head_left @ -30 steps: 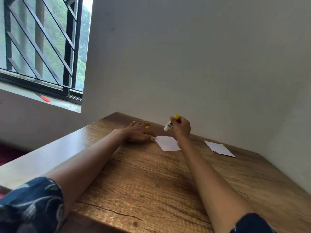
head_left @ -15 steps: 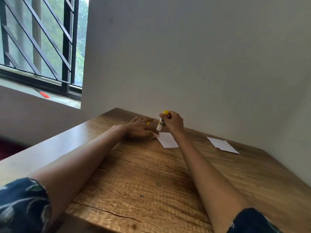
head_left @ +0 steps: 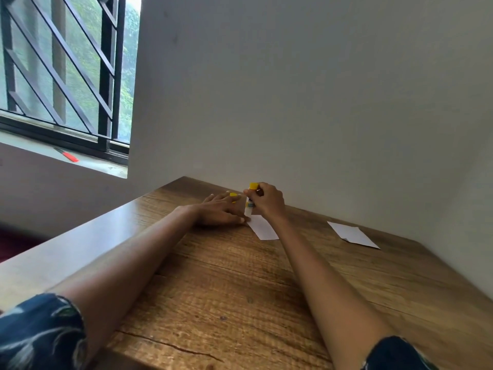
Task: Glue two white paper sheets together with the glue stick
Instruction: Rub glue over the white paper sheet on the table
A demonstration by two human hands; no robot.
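A small white paper sheet [head_left: 262, 228] lies on the wooden table [head_left: 240, 289] near the far wall. My right hand [head_left: 268, 201] grips a white glue stick [head_left: 250, 202] with a yellow end, held nearly upright with its lower tip on the sheet's far left corner. My left hand [head_left: 221, 209] lies flat on the table, its fingertips pressing the sheet's left edge; a yellow cap [head_left: 233, 195] shows between its fingers. A second white sheet [head_left: 352, 234] lies apart to the right, close to the wall.
The table stands in a corner, with walls at the back and on the right. A barred window is at the upper left, and a red object [head_left: 70, 157] rests on its sill.
My right hand has brought the glue stick down and to the left, from above the sheet to its far left corner. My left hand has stayed on the sheet's edge.
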